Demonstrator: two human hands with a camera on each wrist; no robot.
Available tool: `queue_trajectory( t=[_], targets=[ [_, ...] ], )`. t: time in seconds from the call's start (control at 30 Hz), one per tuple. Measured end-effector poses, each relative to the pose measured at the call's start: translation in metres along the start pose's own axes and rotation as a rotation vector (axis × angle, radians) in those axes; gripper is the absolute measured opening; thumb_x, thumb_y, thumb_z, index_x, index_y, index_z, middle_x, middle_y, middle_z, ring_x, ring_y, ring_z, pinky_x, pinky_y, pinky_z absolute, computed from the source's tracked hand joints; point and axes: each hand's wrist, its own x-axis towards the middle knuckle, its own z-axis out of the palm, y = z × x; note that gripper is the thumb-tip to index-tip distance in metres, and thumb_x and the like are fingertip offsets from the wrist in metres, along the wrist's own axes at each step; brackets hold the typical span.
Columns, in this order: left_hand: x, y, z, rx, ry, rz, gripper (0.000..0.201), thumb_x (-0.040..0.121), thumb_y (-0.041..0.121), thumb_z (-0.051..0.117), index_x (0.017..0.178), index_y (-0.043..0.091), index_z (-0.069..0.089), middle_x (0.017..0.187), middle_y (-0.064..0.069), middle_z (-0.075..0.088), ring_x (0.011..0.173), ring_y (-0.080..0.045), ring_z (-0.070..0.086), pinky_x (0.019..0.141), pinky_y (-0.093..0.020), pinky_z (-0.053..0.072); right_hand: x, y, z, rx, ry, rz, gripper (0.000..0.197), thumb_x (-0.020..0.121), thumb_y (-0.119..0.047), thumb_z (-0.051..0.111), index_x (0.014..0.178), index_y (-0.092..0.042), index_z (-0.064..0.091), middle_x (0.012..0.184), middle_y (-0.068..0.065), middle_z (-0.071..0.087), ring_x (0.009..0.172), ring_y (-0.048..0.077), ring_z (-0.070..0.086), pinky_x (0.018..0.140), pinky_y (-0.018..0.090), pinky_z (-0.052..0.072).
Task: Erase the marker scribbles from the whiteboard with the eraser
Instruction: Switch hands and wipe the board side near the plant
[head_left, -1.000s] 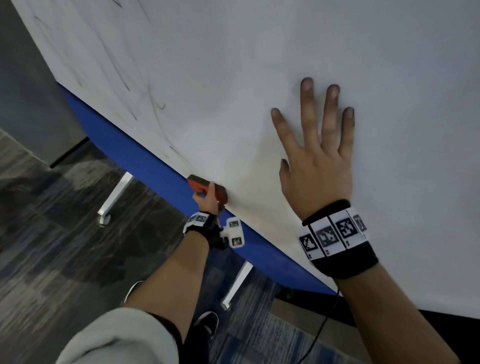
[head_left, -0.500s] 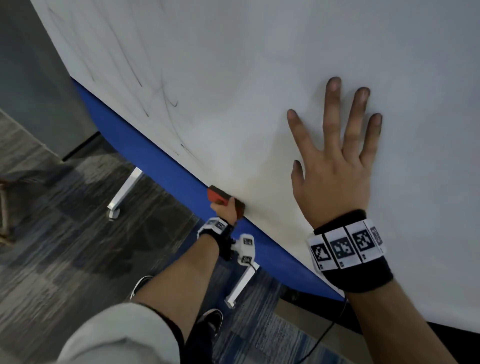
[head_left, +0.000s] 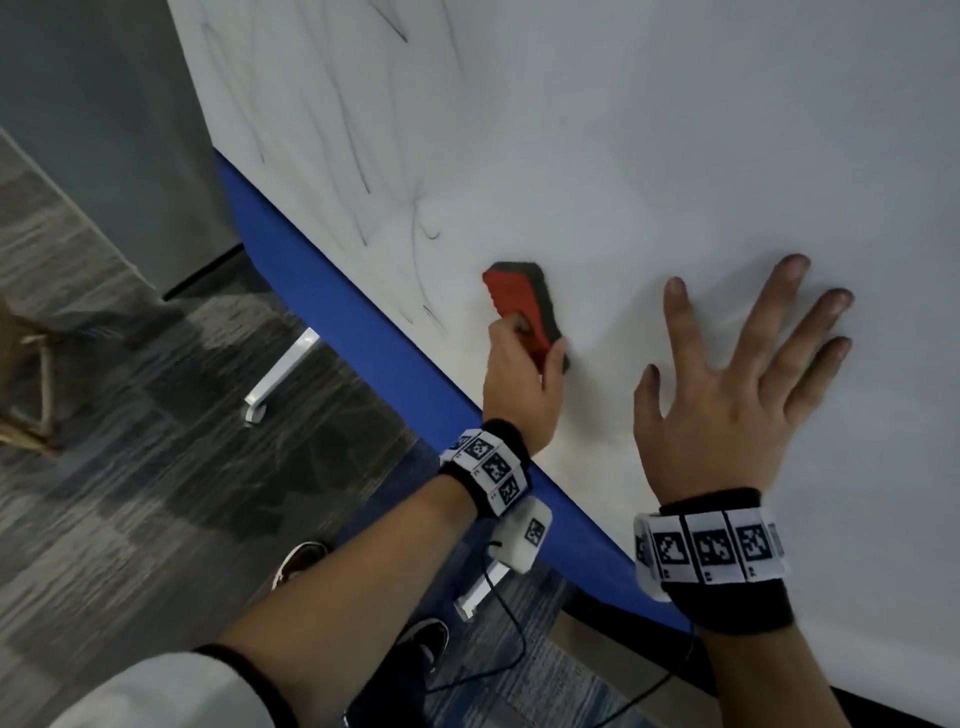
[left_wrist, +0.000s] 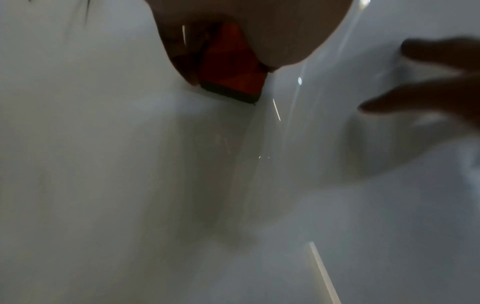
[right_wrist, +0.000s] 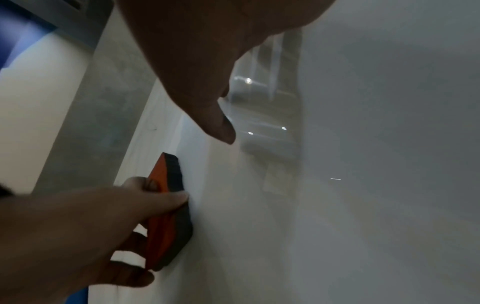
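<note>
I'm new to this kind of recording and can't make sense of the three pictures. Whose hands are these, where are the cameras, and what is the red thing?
No machine here: a person works with bare hands, wearing patterned wristbands. The big picture comes from a camera on the head, looking down. The other two come from small cameras on each wrist, looking along the fingers, hence the odd angles. The white surface is a whiteboard with a blue lower edge. The left hand grips the eraser, red on its back and dark on the side held against the board. The right hand rests flat on the board, fingers spread. Faint marker scribbles remain to the left of the eraser.
</note>
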Motion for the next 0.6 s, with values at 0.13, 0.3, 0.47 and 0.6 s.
queue_trajectory(
  t=[0.13, 0.3, 0.47, 0.6],
  targets=[
    [0.042, -0.069, -0.038, 0.047, -0.006, -0.387, 0.042, 0.099, 0.024, 0.056, 0.131, 0.01, 0.033, 0.117, -0.009, 0.058, 0.101, -0.03, 0.062, 0.088, -0.041, 0.054, 0.001, -0.015, 0.004, 0.055, 0.05, 0.08, 0.068, 0.092, -0.024, 0.063, 0.156, -0.034, 0.041, 0.162, 0.032, 0.02, 0.147, 0.058, 0.016, 0.126, 0.058, 0.007],
    [0.094, -0.101, -0.075, 0.063, -0.065, -0.722, 0.063, 0.099, 0.018, 0.057, 0.145, 0.0, 0.018, 0.128, -0.012, 0.05, 0.113, -0.032, 0.056, 0.095, -0.041, 0.048, -0.006, -0.033, 0.019, 0.085, 0.044, 0.084, 0.071, 0.091, -0.021, 0.063, 0.157, -0.034, 0.039, 0.166, 0.025, 0.013, 0.15, 0.053, 0.01, 0.126, 0.059, 0.009],
    [0.106, -0.107, -0.058, -0.018, -0.11, -0.789, 0.064, 0.092, 0.018, 0.064, 0.144, -0.005, 0.035, 0.13, -0.022, 0.061, 0.093, -0.026, 0.066, 0.064, -0.023, 0.057, -0.019, -0.04, 0.03, 0.108, -0.024, 0.023, 0.075, 0.089, -0.016, 0.066, 0.157, -0.036, 0.039, 0.168, 0.017, 0.002, 0.153, 0.047, 0.003, 0.126, 0.06, 0.012],
    [0.097, -0.068, -0.063, -0.07, -0.035, -0.63, 0.058, 0.088, 0.021, 0.07, 0.13, 0.004, 0.034, 0.12, -0.015, 0.059, 0.109, -0.036, 0.063, 0.091, -0.052, 0.057, -0.017, -0.039, 0.034, 0.123, -0.036, 0.026, 0.074, 0.087, -0.015, 0.068, 0.154, -0.035, 0.044, 0.169, 0.016, -0.001, 0.154, 0.048, 0.002, 0.124, 0.062, 0.014]
  ],
)
